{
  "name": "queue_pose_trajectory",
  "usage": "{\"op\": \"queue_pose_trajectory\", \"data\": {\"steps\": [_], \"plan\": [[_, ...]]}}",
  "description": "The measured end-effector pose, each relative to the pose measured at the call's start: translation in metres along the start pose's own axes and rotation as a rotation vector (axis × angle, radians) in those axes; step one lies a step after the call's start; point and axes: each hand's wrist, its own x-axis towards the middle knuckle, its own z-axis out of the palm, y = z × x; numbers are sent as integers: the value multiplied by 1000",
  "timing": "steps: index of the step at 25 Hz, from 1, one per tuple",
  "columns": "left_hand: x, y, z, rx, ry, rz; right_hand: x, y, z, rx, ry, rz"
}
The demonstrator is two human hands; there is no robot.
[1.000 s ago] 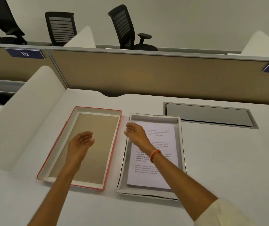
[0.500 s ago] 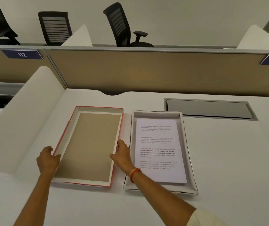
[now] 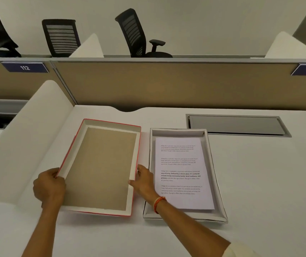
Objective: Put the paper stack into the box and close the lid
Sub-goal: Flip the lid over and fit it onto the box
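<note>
A: Red-edged cardboard, that was the one lid (image 3: 102, 169); both hands held it, open side up, on the white surface (image 3: 259, 182).

B: How did each grip it?

A: The left hand (image 3: 49, 186) was curled round its left wall, the right hand (image 3: 144, 179) pinched its right wall, thumb inside.

B: And the papers?

A: One stack (image 3: 182, 173) lay flat inside the one box (image 3: 210, 158), just right of the lid, uncovered. The right wrist crossed the box's near left corner.

B: Anything behind?

A: Three black chairs (image 3: 135, 34) beyond the partition (image 3: 167, 84), two number plates on it.
</note>
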Motion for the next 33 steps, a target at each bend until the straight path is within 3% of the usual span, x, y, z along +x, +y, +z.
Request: {"op": "queue_pose_trajectory", "data": {"steps": [3, 8, 13, 18, 24, 28, 31, 33], "plan": [[-14, 26, -21, 37, 68, 56, -6, -28, 0, -40, 26, -80], [-49, 63, -40, 110, 154, 173, -12, -99, 18, 63, -146, -140], [-100, 96, -49, 129, 292, 449, -17, -152, 38, 257, -314, -113], [-121, 113, -55, 70, 341, 524, -14, -179, 28, 256, -251, -111], [-135, 128, -81, 18, 84, 434, -16, -181, 8, 195, -174, -80], [-100, 120, -100, -456, -50, 313, -22, -186, -28, 253, -129, -58], [-74, 108, -68, -704, -340, 124, -35, -193, -63, 285, -136, -64], [-69, 97, -31, -641, -525, 20, -45, -197, -89, 333, -159, -54]]}}
